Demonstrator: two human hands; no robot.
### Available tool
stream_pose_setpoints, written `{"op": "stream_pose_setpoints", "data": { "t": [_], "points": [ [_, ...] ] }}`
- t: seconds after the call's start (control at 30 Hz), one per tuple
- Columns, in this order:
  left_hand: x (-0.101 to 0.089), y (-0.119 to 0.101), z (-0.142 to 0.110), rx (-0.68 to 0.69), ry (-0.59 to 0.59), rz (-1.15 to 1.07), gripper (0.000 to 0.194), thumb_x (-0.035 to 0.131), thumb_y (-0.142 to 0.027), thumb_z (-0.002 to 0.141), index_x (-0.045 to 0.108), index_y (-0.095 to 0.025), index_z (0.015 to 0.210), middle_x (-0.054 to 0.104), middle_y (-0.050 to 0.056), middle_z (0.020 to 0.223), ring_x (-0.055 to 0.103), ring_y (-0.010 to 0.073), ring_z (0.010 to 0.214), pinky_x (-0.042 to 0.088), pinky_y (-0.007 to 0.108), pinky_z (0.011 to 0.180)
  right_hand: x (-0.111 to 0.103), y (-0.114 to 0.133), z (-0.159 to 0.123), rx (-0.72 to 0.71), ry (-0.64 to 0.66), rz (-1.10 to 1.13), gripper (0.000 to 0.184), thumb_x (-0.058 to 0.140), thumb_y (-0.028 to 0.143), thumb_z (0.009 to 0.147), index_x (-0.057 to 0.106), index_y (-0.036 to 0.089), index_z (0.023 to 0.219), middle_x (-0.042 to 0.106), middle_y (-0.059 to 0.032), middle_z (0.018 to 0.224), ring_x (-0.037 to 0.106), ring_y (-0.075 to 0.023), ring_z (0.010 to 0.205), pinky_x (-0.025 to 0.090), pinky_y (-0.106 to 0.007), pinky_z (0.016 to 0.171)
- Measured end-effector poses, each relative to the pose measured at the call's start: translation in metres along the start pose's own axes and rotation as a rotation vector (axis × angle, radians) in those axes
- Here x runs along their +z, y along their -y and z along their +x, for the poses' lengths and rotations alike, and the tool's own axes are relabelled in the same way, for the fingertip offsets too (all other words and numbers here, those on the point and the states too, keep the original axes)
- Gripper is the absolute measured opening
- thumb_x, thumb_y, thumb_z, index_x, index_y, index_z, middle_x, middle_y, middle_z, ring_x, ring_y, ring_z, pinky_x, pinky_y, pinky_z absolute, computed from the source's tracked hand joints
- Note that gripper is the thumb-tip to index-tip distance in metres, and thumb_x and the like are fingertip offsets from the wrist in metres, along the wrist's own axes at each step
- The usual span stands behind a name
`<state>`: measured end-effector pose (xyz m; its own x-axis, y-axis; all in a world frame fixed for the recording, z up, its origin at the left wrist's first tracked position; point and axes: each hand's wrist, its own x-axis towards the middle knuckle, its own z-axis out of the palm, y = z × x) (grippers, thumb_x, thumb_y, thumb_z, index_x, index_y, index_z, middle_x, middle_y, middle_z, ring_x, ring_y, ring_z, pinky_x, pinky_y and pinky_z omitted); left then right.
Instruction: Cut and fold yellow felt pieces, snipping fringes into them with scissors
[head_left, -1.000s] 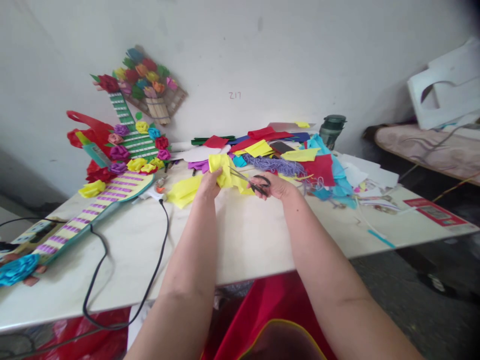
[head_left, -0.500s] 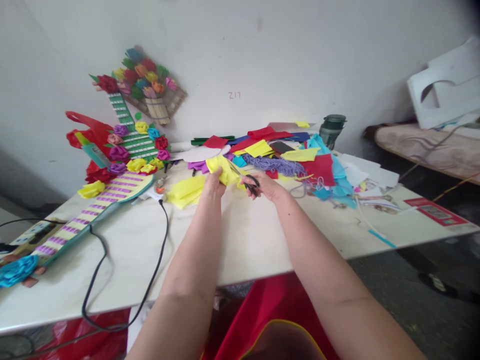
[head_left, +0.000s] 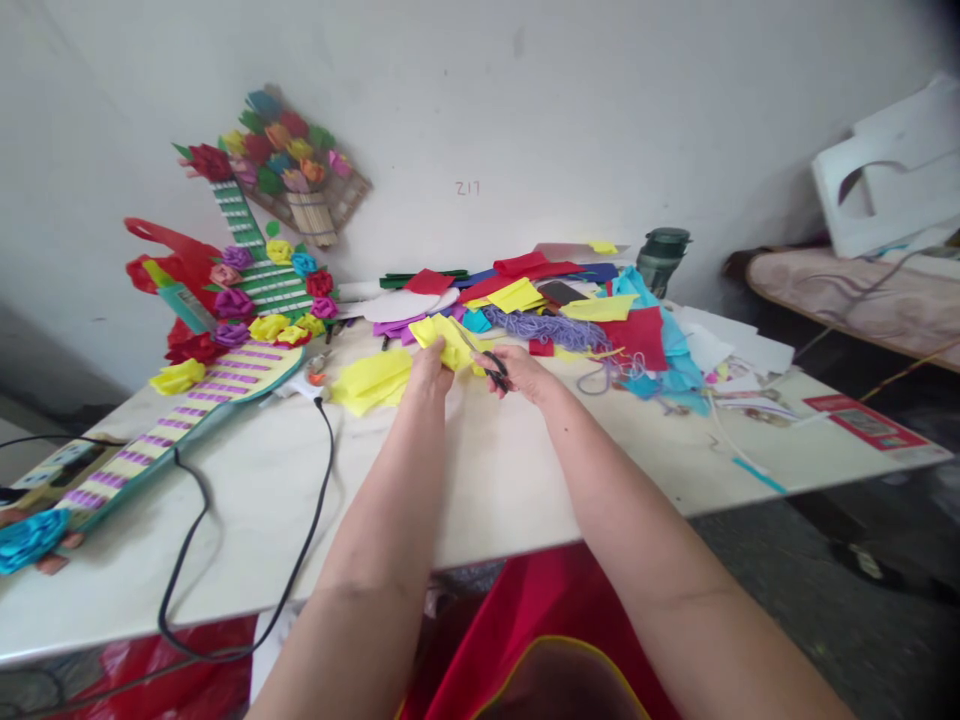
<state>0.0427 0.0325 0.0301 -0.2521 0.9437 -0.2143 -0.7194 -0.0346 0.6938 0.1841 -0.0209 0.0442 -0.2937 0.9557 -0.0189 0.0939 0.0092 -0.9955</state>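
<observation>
Yellow crepe paper [head_left: 451, 345], folded and somewhat crumpled, is pinched in my left hand [head_left: 432, 368] above the middle of the table. My right hand [head_left: 520, 374] grips black-handled scissors [head_left: 495, 371], their blades pointing left and lying against the paper. Whether the blades have paper between them is too small to tell. A second yellow sheet [head_left: 371, 381] lies on the table just left of my left hand. Behind my hands is a tangle of purple yarn [head_left: 551, 328].
Coloured paper pieces, including a red sheet [head_left: 636, 338], are heaped at the back. A flower-covered craft guitar [head_left: 187, 420] lies at left, near a glue bottle [head_left: 184, 300] and a black cable [head_left: 322, 490]. A dark green cup [head_left: 663, 260] stands back right.
My right hand has moved left with the scissors, closer to my left hand, and the scissor handles have come together. The left hand still holds the yellow paper, slightly lower.
</observation>
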Motion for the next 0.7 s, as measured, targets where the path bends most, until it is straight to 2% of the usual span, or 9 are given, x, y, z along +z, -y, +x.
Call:
{"op": "stream_pose_setpoints", "data": {
  "t": [0.17, 0.37, 0.57, 0.7],
  "points": [
    [0.001, -0.001, -0.003, -0.012, 0.009, -0.031, 0.026, 0.046, -0.005, 0.086, 0.06, -0.016, 0.105, 0.07, 0.005, 0.09, 0.067, 0.0148, 0.085, 0.053, 0.025, 0.079, 0.0, -0.005, 0.004, 0.002, 0.009, 0.036, 0.038, 0.068, 0.05, 0.072, 0.052, 0.015, 0.071, 0.056, 0.0015, 0.042, 0.046, -0.0062, 0.03, 0.029, -0.014, 0.027],
    [0.001, 0.0, -0.005, -0.039, -0.014, -0.037, 0.026, 0.047, -0.006, 0.086, 0.06, -0.016, 0.106, 0.07, 0.005, 0.089, 0.067, 0.0158, 0.086, 0.053, 0.025, 0.079, -0.003, -0.012, 0.01, 0.003, 0.028, 0.054, 0.04, 0.067, 0.052, 0.071, 0.057, 0.013, 0.071, 0.057, 0.0, 0.043, 0.046, -0.0062, 0.03, 0.02, -0.015, 0.026],
    [-0.001, 0.004, 0.0, -0.034, -0.007, 0.007, 0.029, 0.051, -0.008, 0.085, 0.059, -0.017, 0.111, 0.07, 0.007, 0.093, 0.067, 0.017, 0.087, 0.054, 0.026, 0.079, 0.0, -0.013, 0.01, 0.02, -0.019, 0.083, 0.036, 0.068, 0.049, 0.071, 0.058, 0.014, 0.074, 0.056, 0.0019, 0.045, 0.045, -0.0056, 0.032, 0.031, -0.015, 0.029],
    [-0.001, 0.004, -0.001, -0.056, -0.006, -0.03, 0.027, 0.048, -0.008, 0.086, 0.059, -0.015, 0.11, 0.07, 0.007, 0.092, 0.067, 0.0174, 0.088, 0.054, 0.026, 0.079, 0.002, -0.012, 0.01, 0.02, -0.041, 0.097, 0.034, 0.068, 0.046, 0.072, 0.058, 0.014, 0.073, 0.055, 0.0025, 0.044, 0.043, -0.0051, 0.031, 0.032, -0.015, 0.03]
  ]
}}
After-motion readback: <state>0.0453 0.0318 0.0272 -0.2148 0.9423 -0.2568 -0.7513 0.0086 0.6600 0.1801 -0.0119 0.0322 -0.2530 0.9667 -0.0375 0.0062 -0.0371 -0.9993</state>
